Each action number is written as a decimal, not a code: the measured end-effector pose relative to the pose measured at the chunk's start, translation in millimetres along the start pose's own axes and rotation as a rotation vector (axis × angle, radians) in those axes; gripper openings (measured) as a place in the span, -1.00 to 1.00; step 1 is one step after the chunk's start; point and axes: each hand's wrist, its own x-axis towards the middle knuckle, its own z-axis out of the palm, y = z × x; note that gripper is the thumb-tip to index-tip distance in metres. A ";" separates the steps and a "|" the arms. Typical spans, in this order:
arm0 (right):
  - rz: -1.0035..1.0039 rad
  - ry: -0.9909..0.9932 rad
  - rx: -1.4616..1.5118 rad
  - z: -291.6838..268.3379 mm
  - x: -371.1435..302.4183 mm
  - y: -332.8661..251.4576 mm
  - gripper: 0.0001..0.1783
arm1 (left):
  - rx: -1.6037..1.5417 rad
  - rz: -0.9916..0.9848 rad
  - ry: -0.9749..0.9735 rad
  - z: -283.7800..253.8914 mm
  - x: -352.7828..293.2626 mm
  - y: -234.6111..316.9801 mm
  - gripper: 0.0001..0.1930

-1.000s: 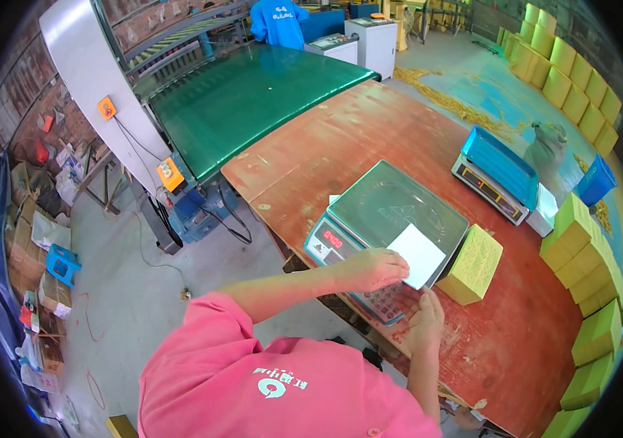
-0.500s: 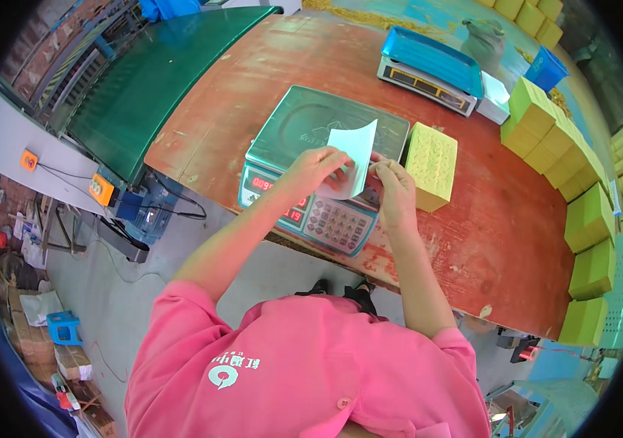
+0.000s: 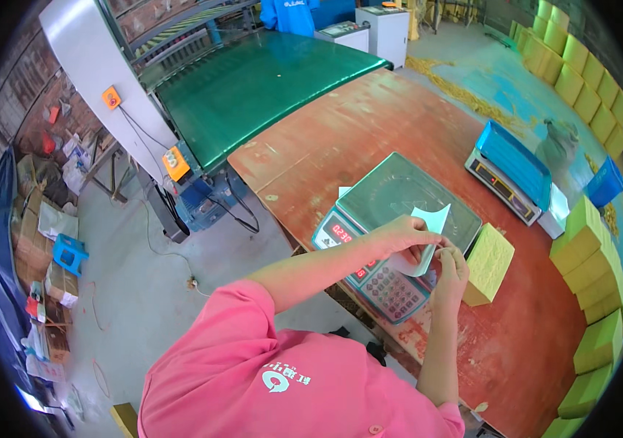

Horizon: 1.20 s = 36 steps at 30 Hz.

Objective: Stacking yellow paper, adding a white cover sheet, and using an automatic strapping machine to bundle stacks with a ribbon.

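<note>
A sheet of white paper (image 3: 434, 217), curled along its length, hangs over the front of a digital scale (image 3: 406, 197). My left hand (image 3: 408, 238) grips the sheet from the left, fingers closed on it. At the sheet's right edge, my right hand (image 3: 450, 271) pinches with thumb and forefinger; the exact contact is small and partly hidden. The scale has a flat platform, red lit digits and a keypad (image 3: 392, 293) below my hands. A yellow block (image 3: 489, 264) stands on the table just right of the scale.
The red-brown table (image 3: 311, 164) meets a green conveyor belt (image 3: 260, 91) at the far left. A second scale with a blue tray (image 3: 519, 164) stands far right. Stacked yellow blocks (image 3: 592, 248) line the right edge. A person in blue (image 3: 287, 14) is beyond the belt.
My view has swung left, so the table and scale appear farther right and lower. Both hands stay at the paper. The scale's lit digits have changed, and the person in blue shows more.
</note>
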 end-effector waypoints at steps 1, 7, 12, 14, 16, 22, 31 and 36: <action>-0.003 -0.012 0.000 2.3 1.4 -1.5 -0.77 | -0.002 -0.005 -0.004 -0.9 -1.4 0.2 -0.65; 0.021 -0.027 0.063 4.7 2.6 -4.4 -0.80 | -0.043 0.015 0.004 -3.7 -2.5 -3.3 -0.66; 0.038 0.030 0.099 -5.1 -1.4 -3.0 -0.81 | -0.091 -0.014 -0.039 -2.1 1.6 -13.1 -0.72; 0.067 0.076 0.092 -3.7 5.8 1.9 -0.81 | -0.112 0.010 0.002 -6.5 9.7 -23.1 -0.78; 0.038 0.094 0.010 -6.6 10.3 2.3 -0.82 | -0.154 0.046 -0.009 -14.1 8.4 -24.1 -0.83; 0.083 0.060 0.090 -7.6 13.6 4.3 -0.79 | -0.142 0.001 0.106 -7.8 4.7 -13.8 -0.90; 0.111 -0.003 0.114 -13.5 8.4 5.9 -0.77 | -0.013 0.137 0.254 16.6 -4.5 -16.0 -0.63; 0.100 -0.012 0.140 -11.4 9.1 5.7 -0.78 | 0.062 0.121 0.178 14.0 -2.5 -14.0 -0.45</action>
